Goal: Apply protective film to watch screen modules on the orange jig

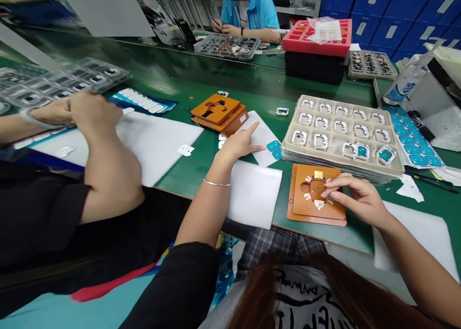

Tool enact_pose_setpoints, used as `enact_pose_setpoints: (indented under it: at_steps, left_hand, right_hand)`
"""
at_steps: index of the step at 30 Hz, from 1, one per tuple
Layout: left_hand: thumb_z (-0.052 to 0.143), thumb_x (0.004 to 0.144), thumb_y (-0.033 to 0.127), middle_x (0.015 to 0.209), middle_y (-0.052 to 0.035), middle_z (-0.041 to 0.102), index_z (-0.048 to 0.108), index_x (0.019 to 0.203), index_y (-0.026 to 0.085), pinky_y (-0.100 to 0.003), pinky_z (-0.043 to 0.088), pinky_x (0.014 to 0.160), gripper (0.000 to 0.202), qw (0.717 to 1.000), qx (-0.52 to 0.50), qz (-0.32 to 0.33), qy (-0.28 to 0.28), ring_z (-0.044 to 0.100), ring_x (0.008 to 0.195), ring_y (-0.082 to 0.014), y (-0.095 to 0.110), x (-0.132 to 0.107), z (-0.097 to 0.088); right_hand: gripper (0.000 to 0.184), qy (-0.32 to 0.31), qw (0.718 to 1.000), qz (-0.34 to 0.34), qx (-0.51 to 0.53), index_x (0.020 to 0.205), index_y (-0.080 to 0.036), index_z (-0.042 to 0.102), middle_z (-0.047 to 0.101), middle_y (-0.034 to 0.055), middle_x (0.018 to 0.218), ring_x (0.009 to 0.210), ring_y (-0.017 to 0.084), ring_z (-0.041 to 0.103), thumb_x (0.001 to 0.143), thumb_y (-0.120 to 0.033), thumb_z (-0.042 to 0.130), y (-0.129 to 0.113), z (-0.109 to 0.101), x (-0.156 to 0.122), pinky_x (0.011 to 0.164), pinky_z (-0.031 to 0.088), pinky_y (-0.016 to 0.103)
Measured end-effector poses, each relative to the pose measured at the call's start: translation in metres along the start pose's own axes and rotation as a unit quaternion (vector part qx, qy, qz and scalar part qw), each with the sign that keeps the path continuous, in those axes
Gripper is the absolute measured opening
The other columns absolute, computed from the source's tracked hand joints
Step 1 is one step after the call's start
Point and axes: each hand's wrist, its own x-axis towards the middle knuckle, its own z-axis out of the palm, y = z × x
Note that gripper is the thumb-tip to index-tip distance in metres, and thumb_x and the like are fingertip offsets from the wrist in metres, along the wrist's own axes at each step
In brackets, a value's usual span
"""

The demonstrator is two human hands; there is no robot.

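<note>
My left hand is open, its fingers apart, at the edge of a white backing sheet that carries two teal stickers. In front of me an orange fixture plate lies flat, with a brown rounded-square centre and white tabs around it. My right hand is over the plate's right side, thumb and fingers drawn together at the centre; anything small between them is hidden. Behind the plate, a beige tray holds rows of white-and-silver frames, a few with teal pieces.
A second, stacked orange fixture stands beyond my left hand. White foam sheets lie along the front edge. At left, a co-worker's arms reach over the bench. A red bin, a bottle and a teal sticker sheet stand or lie farther back.
</note>
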Motion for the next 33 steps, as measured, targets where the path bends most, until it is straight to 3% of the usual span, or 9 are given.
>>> enact_pose_setpoints:
  at_steps: [3, 6, 11, 17, 22, 25, 28, 30, 33]
  left_hand:
    - [0.067, 0.082, 0.054, 0.118, -0.0123, 0.063, 0.056, 0.137, 0.02, -0.039, 0.047, 0.097, 0.066, 0.999, -0.008, 0.02, 0.039, 0.058, 0.115, -0.0314, 0.008, 0.0, 0.005]
    - [0.066, 0.084, 0.053, 0.135, -0.0124, 0.055, 0.062, 0.124, 0.021, -0.047, 0.04, 0.107, 0.051, 0.998, -0.018, 0.017, 0.055, 0.046, 0.13, -0.0339, 0.023, 0.0, 0.015]
    - [0.077, 0.076, 0.051, 0.137, -0.0146, 0.051, 0.066, 0.1, 0.019, -0.054, 0.041, 0.103, 0.042, 0.998, -0.034, -0.036, 0.031, 0.039, 0.133, -0.0408, 0.042, -0.001, 0.026]
    - [0.085, 0.066, 0.054, 0.137, -0.0173, 0.047, 0.064, 0.088, 0.018, -0.056, 0.041, 0.099, 0.047, 0.995, -0.061, -0.085, 0.006, 0.037, 0.132, -0.0454, 0.041, 0.0, 0.024]
    - [0.089, 0.061, 0.047, 0.136, -0.0172, 0.048, 0.06, 0.084, 0.018, -0.055, 0.042, 0.099, 0.046, 0.992, -0.088, -0.087, 0.007, 0.039, 0.131, -0.0445, 0.04, 0.002, 0.025]
    - [0.086, 0.066, 0.036, 0.124, -0.0146, 0.058, 0.057, 0.082, 0.019, -0.054, 0.044, 0.097, 0.037, 0.992, -0.107, -0.063, 0.024, 0.048, 0.125, -0.0402, 0.042, -0.002, 0.026]
    - [0.078, 0.072, 0.018, 0.095, -0.0055, 0.067, 0.053, 0.087, 0.021, -0.046, 0.049, 0.092, 0.029, 0.989, -0.14, -0.023, 0.045, 0.063, 0.102, -0.0283, 0.044, -0.011, 0.023]
    - [0.073, 0.075, 0.011, 0.088, -0.0017, 0.067, 0.051, 0.095, 0.022, -0.039, 0.052, 0.087, 0.032, 0.985, -0.161, 0.0, 0.067, 0.066, 0.088, -0.0213, 0.046, -0.019, 0.018]
    - [0.068, 0.081, 0.013, 0.09, -0.002, 0.067, 0.05, 0.096, 0.021, -0.035, 0.054, 0.086, 0.025, 0.96, -0.212, 0.078, 0.167, 0.066, 0.087, -0.0171, 0.051, -0.034, 0.01]
  right_hand:
    - [0.014, -0.008, 1.0, -0.008, -0.013, 0.102, -0.028, 0.074, 0.079, 0.002, 0.082, 0.082, 0.02, 0.07, 0.095, -0.038, 0.066, -0.002, 0.0, 0.002, 0.077, 0.05, 0.037]
    - [0.016, -0.01, 1.0, -0.02, -0.022, 0.097, -0.027, 0.074, 0.079, 0.0027, 0.08, 0.078, 0.021, 0.07, 0.095, -0.04, 0.065, -0.004, 0.0, 0.004, 0.074, 0.049, 0.037]
    - [0.01, -0.011, 0.999, -0.042, -0.03, 0.096, -0.028, 0.075, 0.079, 0.0019, 0.082, 0.077, 0.02, 0.069, 0.094, -0.035, 0.067, -0.002, -0.001, 0.004, 0.073, 0.049, 0.036]
    - [0.009, -0.026, 0.998, -0.054, -0.03, 0.1, -0.031, 0.074, 0.079, -0.0015, 0.085, 0.079, 0.017, 0.069, 0.093, -0.028, 0.068, -0.001, -0.002, 0.004, 0.076, 0.049, 0.034]
    - [0.009, -0.029, 0.998, -0.048, -0.036, 0.099, -0.029, 0.074, 0.079, 0.0009, 0.084, 0.079, 0.019, 0.069, 0.094, -0.03, 0.067, -0.002, -0.003, 0.004, 0.076, 0.049, 0.036]
    - [0.01, -0.027, 0.998, -0.046, -0.039, 0.098, -0.028, 0.075, 0.079, 0.0019, 0.083, 0.079, 0.02, 0.069, 0.094, -0.033, 0.067, -0.001, -0.004, 0.004, 0.075, 0.05, 0.036]
    - [0.011, -0.025, 0.998, -0.038, -0.038, 0.097, -0.028, 0.075, 0.079, 0.0028, 0.083, 0.079, 0.02, 0.069, 0.094, -0.034, 0.067, 0.0, -0.003, 0.004, 0.075, 0.051, 0.037]
    - [0.011, -0.019, 0.999, -0.036, -0.032, 0.097, -0.028, 0.075, 0.079, 0.003, 0.082, 0.079, 0.02, 0.07, 0.093, -0.034, 0.068, 0.0, -0.002, 0.003, 0.074, 0.052, 0.037]
    - [0.01, -0.008, 0.999, -0.033, -0.008, 0.1, -0.028, 0.075, 0.079, 0.0023, 0.082, 0.079, 0.019, 0.071, 0.093, -0.032, 0.068, -0.001, -0.003, 0.003, 0.071, 0.054, 0.034]
